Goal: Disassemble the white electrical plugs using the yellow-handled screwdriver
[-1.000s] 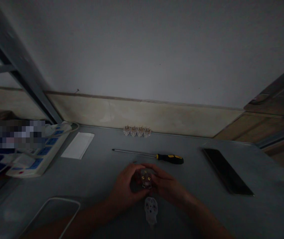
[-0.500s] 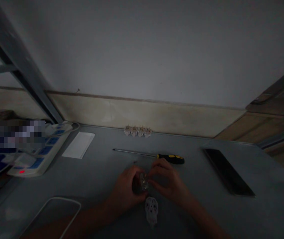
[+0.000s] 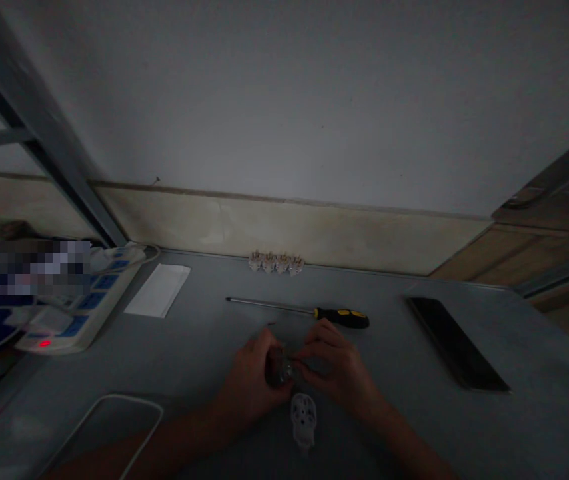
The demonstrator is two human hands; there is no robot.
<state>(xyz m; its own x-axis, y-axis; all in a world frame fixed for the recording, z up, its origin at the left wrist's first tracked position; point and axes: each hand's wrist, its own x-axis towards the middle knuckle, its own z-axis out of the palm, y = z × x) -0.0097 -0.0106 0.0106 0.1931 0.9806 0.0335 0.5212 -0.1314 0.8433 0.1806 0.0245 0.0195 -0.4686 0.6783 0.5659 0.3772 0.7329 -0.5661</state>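
My left hand (image 3: 252,383) is closed around a small clear plastic plug housing (image 3: 284,371), with thumb and fingers on its sides. From the right, the fingertips of my right hand (image 3: 337,365) are pinched together at the housing's edge. Whatever they hold is too small and dark to make out. Just below the hands, a whitish plug cover (image 3: 304,420) with several holes lies on the grey table (image 3: 204,340). Beyond my fingers rests a screwdriver (image 3: 342,318) with a black and yellow handle, its shaft pointing left. A tiny dark screw-like piece (image 3: 271,324) lies nearby.
Several clear plug parts with metal pins (image 3: 275,263) stand in a row by the wall. At right lies a black phone-like slab (image 3: 457,343). To the left are a white paper (image 3: 158,291), a power strip (image 3: 82,333) with a red light, and a white cable (image 3: 129,399).
The clear plug housing has turned and tilted a little in my left hand. My right fingertips have shifted slightly at its edge. Everything else on the table stays where it was.
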